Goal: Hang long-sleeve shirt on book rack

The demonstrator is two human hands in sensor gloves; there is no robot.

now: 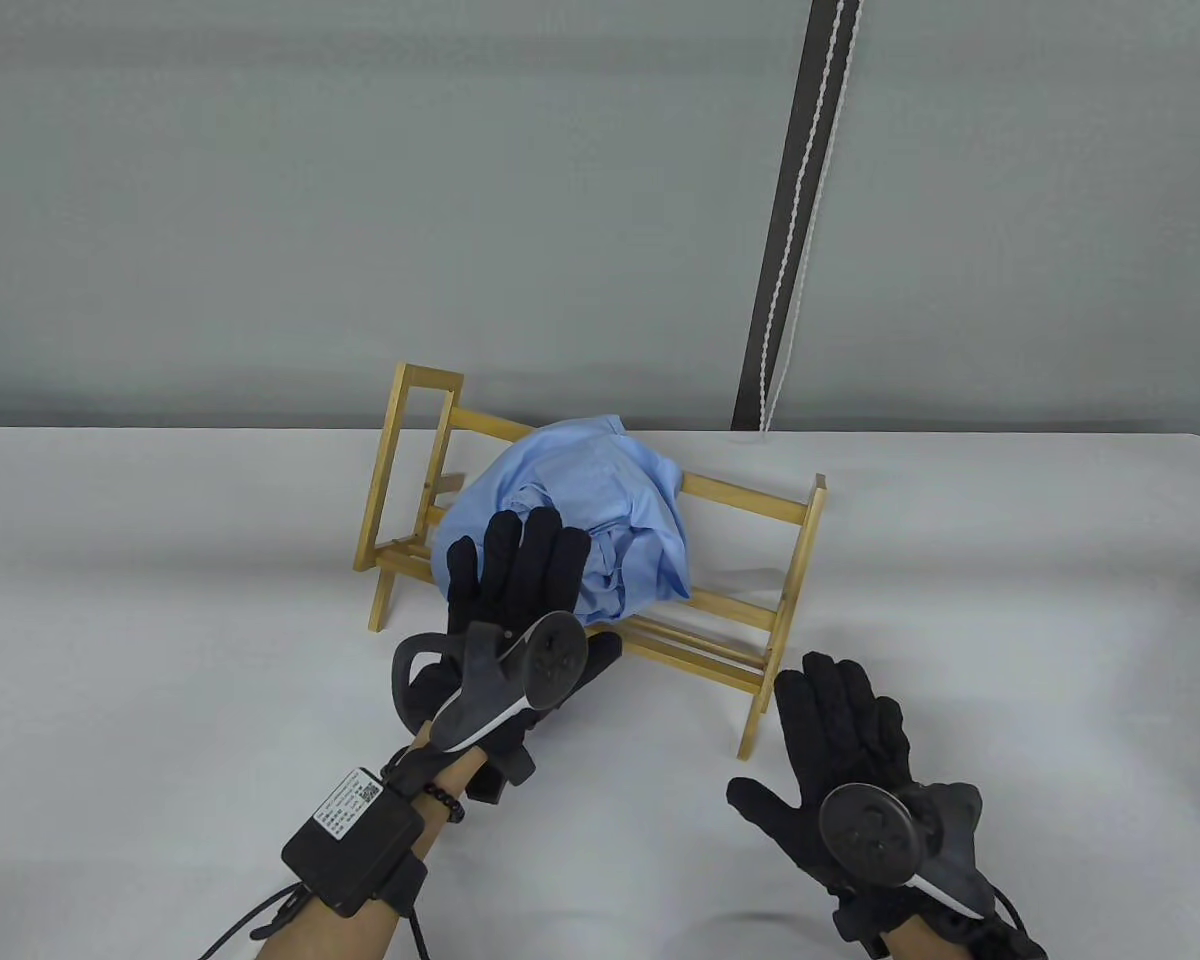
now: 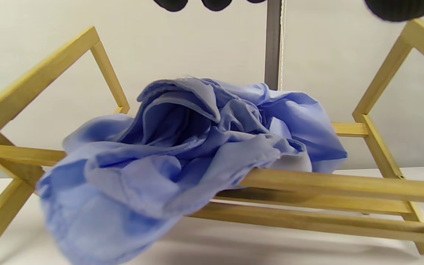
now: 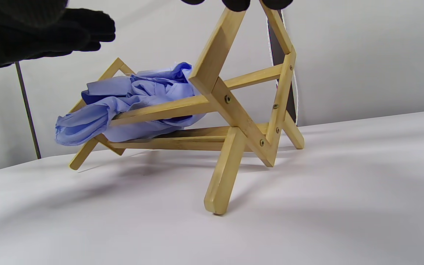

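Two gloved hands are hovering over the white counter (image 1: 160, 600), and neither is holding anything. Sitting bunched in a loose heap, the light blue long-sleeve shirt (image 1: 585, 520) is resting on the wooden book rack (image 1: 740, 505), toward its left half, with folds spilling over the near rail and down between the slats; the left wrist view is showing the cloth (image 2: 182, 154) draped across the front bar of the rack (image 2: 344, 184) and sagging below it on the left. Reaching forward with its fingers spread and extended, the left hand (image 1: 515, 610) is poised flat just in front of the shirt's near side; whether its fingertips are touching the fabric cannot be told. Lying nearer and to the right, the right hand (image 1: 840, 760) is hanging open with fingers splayed, close to the rack's near right leg but apart from it. From the right wrist view the rack (image 3: 234, 110) is standing on its crossed legs on the counter (image 3: 344, 184), with the shirt (image 3: 131, 99) piled at its far end. Behind the rack, a dark strip with a white beaded cord (image 1: 795, 220) is running down the grey wall.
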